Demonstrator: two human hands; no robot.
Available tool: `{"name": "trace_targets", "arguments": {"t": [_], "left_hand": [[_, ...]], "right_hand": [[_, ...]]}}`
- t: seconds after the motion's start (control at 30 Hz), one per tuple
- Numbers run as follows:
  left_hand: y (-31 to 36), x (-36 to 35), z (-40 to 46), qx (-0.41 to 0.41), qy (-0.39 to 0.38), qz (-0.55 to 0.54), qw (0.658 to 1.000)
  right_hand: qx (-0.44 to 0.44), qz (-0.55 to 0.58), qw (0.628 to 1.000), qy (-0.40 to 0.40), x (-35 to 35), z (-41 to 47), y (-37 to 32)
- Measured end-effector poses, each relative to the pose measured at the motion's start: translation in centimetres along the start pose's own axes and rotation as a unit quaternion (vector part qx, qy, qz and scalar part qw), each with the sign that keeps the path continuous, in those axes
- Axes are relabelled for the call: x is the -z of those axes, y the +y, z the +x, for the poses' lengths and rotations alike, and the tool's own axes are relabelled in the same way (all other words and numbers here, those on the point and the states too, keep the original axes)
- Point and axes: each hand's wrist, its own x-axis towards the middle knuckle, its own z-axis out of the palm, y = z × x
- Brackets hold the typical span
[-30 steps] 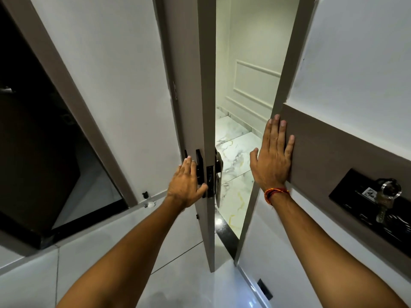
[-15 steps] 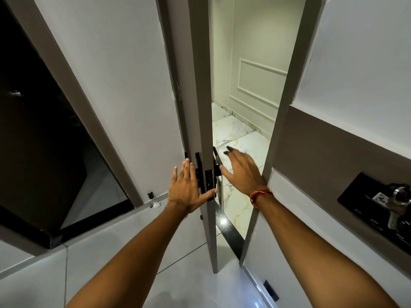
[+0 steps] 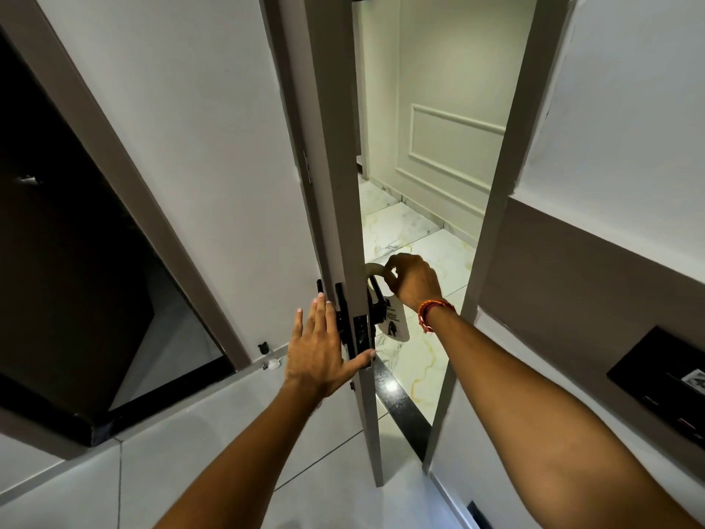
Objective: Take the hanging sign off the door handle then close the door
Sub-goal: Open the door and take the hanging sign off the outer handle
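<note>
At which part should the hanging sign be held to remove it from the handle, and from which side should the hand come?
Grip the hanging sign at its curved top loop, where the right hand already pinches it, coming from the open side of the doorway. The loop hooks over the black door handle, so it probably lifts up and off; the flat lower part only dangles. The left hand steadies the door.

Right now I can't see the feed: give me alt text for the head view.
The right hand pinches the hook of a white hanging sign at the black outer door handle of a half-open door. The left hand lies flat against the door's near face, thumb on its edge, marble floor beyond.
</note>
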Motion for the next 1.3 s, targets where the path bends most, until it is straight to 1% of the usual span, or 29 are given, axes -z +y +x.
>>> {"name": "trace_targets", "arguments": {"t": [0.13, 0.23, 0.33, 0.43, 0.5, 0.63, 0.73, 0.8, 0.83, 0.87, 0.9, 0.93, 1.0, 1.03, 1.1, 1.13, 1.17, 1.2, 1.23, 1.3], "left_hand": [[0.5, -0.3, -0.6, 0.01, 0.0, -0.006, 1.0], [0.2, 0.0, -0.6, -0.002, -0.009, 0.012, 1.0], [0.1, 0.3, 0.0, 0.001, -0.003, 0.021, 1.0], [0.4, 0.8, 0.5, 0.002, 0.003, 0.019, 1.0], [0.7, 1.0, 0.0, -0.004, 0.011, 0.005, 1.0], [1.7, 1.2, -2.8, -0.032, 0.033, -0.061, 0.997], [2.7, 1.2, -4.9, -0.058, 0.068, -0.084, 0.992], [3.5, 1.0, -6.2, -0.075, 0.105, -0.115, 0.985], [4.1, 0.9, -7.0, -0.097, 0.111, -0.131, 0.98], [4.6, 0.8, -7.8, -0.134, 0.1, -0.138, 0.976], [5.6, 0.5, -8.8, -0.181, 0.073, -0.148, 0.97], [6.4, 0.2, -9.9, -0.209, 0.04, -0.16, 0.964], [7.9, -0.5, -12.0, -0.235, -0.015, -0.18, 0.955], [8.4, -0.8, -12.6, -0.246, -0.024, -0.194, 0.949], [10.0, -1.5, -14.0, -0.298, -0.045, -0.227, 0.926], [10.4, -1.8, -14.2, -0.324, -0.06, -0.246, 0.912], [11.4, -2.1, -15.2, -0.36, -0.091, -0.27, 0.888], [12.3, -2.3, -15.9, -0.389, -0.125, -0.304, 0.861], [13.7, -2.2, -17.2, -0.403, -0.178, -0.351, 0.826], [16.8, -2.0, -19.7, -0.375, -0.312, -0.438, 0.755]], "right_hand": [[-0.03, 0.005, 0.999, 0.009, -0.6, 1.2, -0.7], [-0.053, 0.021, 0.997, 0.052, -0.8, 1.0, -0.5], [-0.062, 0.033, 0.995, 0.074, -0.8, 0.2, 0.3], [-0.093, 0.064, 0.991, 0.075, 0.1, -0.7, 1.1], [-0.104, 0.069, 0.99, 0.065, 0.7, -1.9, 1.4], [-0.135, 0.077, 0.985, 0.073, 2.2, -6.1, 1.3], [-0.158, 0.128, 0.976, 0.08, 3.2, -9.0, 0.4], [-0.183, 0.18, 0.962, 0.091, 3.9, -10.7, -0.1], [-0.201, 0.203, 0.953, 0.1, 4.1, -11.8, -0.3], [-0.224, 0.219, 0.943, 0.109, 4.3, -12.8, -0.6], [-0.255, 0.233, 0.93, 0.126, 4.5, -14.4, -0.9], [-0.28, 0.253, 0.916, 0.138, 4.7, -15.7, -1.3], [-0.336, 0.298, 0.876, 0.175, 5.3, -18.9, -1.3], [-0.358, 0.315, 0.857, 0.196, 5.6, -20.3, -1.3], [-0.406, 0.336, 0.813, 0.246, 6.6, -24.5, -0.4], [-0.421, 0.349, 0.798, 0.252, 6.9, -26.0, -0.1], [-0.438, 0.355, 0.782, 0.266, 7.3, -28.7, 0.5], [-0.449, 0.354, 0.774, 0.273, 7.6, -31.4, 1.2], [-0.463, 0.34, 0.768, 0.284, 8.2, -34.6, 2.1], [-0.496, 0.299, 0.756, 0.305, 9.5, -41.2, 3.8]]}}
